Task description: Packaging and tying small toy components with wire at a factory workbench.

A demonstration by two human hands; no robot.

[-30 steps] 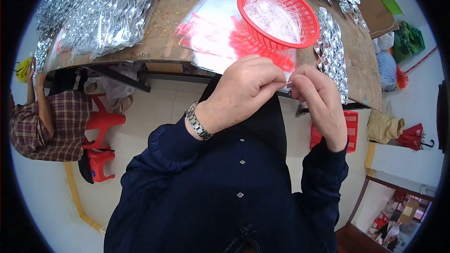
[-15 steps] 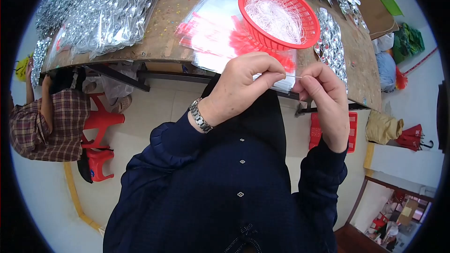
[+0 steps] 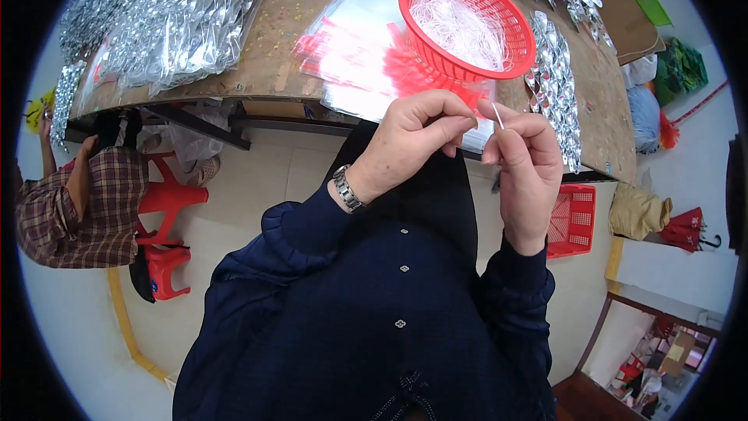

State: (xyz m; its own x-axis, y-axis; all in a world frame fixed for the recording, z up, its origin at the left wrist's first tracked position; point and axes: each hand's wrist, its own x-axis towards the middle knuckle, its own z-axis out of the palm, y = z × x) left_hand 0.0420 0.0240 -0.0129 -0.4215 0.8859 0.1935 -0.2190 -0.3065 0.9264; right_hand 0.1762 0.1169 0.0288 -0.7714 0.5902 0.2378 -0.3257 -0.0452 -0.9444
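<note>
In front of my body, over the table's near edge, both hands are raised close together. The thumb and forefinger of my right hand [image 3: 523, 171] pinch a short thin white string [image 3: 499, 115], whose free part sticks up and slightly left. My left hand [image 3: 413, 140], with a metal watch at the wrist, is also pinched; anything between its fingertips is too small to make out. Just beyond them, a red plastic basket [image 3: 517, 70] holds a tangle of white strings [image 3: 460, 27]. It stands on flat clear plastic bags [image 3: 343, 8] with red printed parts.
Silver twisted foil strips [image 3: 557, 93] lie right of the basket; larger heaps of silver strips [image 3: 179, 31] cover the table's [image 3: 273, 39] left side. A red crate [image 3: 573, 222] sits below the right edge. At left, a person in a plaid shirt [image 3: 86, 210] is near red stools [image 3: 167, 195].
My right hand has moved a little left, nearer my left hand. The string, earlier stretched level between both hands, now points upward from my right fingers.
</note>
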